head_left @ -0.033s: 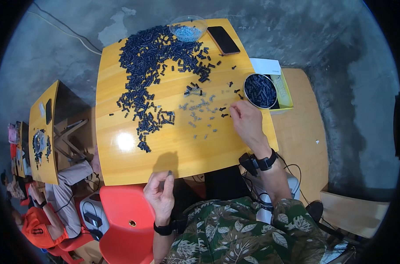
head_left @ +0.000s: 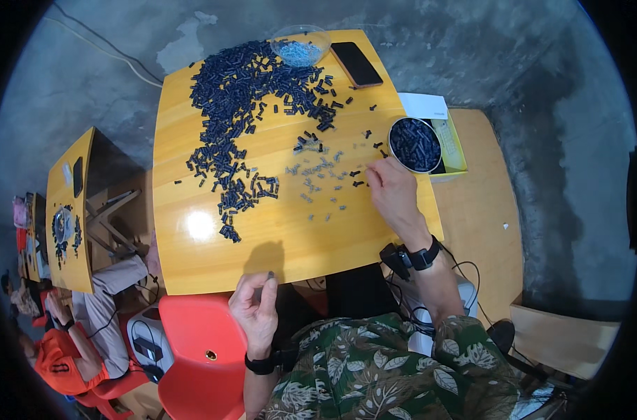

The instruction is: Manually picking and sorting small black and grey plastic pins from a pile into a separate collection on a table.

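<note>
My left hand [head_left: 256,306] is just off the table's near edge. Its thumb and forefinger pinch a small dark piece [head_left: 270,276], whose kind is too small to tell. Over the right side of the table is my right hand [head_left: 394,190], fingers curled together, and whatever they may hold is hidden. Right beyond it stands a round tub [head_left: 414,144] full of short black tubular pieces. A few loose black pieces [head_left: 358,184] lie left of the right hand, near scattered small clear bits [head_left: 320,170]. A large heap of black tubular pieces [head_left: 241,80] covers the table's far left.
The yellow wooden table [head_left: 297,245] carries a clear bowl [head_left: 299,54] of pale blue bits and a phone [head_left: 356,64] at the back. A yellow-sided box [head_left: 453,143] sits behind the tub. A red chair [head_left: 199,336] is at lower left; a person in orange [head_left: 68,360] sits beyond.
</note>
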The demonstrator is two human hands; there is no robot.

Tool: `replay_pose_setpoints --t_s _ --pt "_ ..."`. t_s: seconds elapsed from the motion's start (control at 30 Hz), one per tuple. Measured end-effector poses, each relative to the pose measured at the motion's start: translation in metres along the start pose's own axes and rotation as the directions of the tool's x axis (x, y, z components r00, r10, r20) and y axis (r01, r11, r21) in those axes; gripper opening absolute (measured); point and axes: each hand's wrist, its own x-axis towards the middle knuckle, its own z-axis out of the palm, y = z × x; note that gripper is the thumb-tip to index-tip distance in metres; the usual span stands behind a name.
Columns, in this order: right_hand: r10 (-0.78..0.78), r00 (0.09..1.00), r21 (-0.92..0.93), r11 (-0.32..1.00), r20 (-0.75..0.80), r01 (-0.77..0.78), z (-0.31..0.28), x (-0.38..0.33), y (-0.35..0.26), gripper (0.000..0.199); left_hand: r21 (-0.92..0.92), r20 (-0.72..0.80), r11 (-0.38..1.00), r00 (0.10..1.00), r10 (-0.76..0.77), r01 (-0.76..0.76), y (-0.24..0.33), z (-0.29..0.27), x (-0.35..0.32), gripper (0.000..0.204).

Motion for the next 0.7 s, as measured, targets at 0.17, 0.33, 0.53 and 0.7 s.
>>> replay_pose_setpoints --t_s 0.17,0.33,0.53,0.7 --pt "-0.095 0.994 -0.037 0.995 0.055 0.097 0.009 0.007 0.0 0.013 -0.009 -0.005 1.0 1.0 0.005 -0.005 -0.005 -0.004 -0.003 0.004" --pt "-0.111 0.984 -0.115 0.985 0.139 0.127 0.016 0.016 0.011 0.015 -0.005 0.012 1.0 0.999 0.029 -0.029 -0.003 -0.003 -0.003 0.004" --pt "-0.091 0.994 -0.116 0.989 0.053 0.096 0.016 0.016 0.002 0.007 -0.019 0.008 1.0 1.0 0.021 -0.021 -0.001 -0.003 -0.004 0.005" --pt "0.182 0.912 0.528 0.767 0.367 -0.365 -0.01 -0.016 -0.047 0.006 0.05 -0.01 0.997 0.998 0.063 -0.062 0.015 0.0 0.0 0.001"
